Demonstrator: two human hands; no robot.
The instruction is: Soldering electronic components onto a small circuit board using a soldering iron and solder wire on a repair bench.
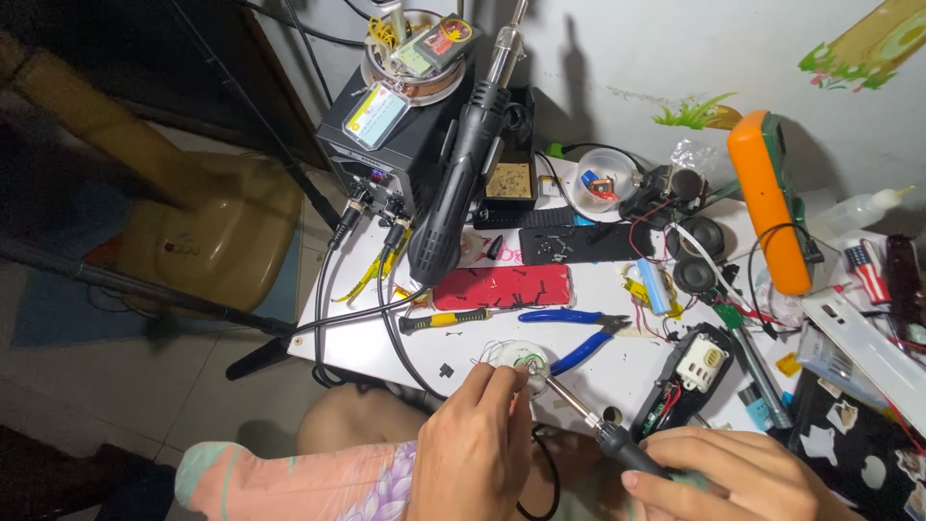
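I'm watching a small round white part [526, 365], wrapped in fine wire with a greenish spot in its middle, pinched at the bench's [617, 381] near edge by my left hand [473, 449], fingers closed on it, while my right hand [733, 478] is clamped on the soldering iron [593, 425], whose tip sits right at that part. I judge the joint is mid-work, with loose wire ends unfinished. Just beyond lie blue-handled pliers [577, 333], a yellow-handled screwdriver [446, 319] and a red flat case [502, 287]; an open black housing [687, 381] sits right.
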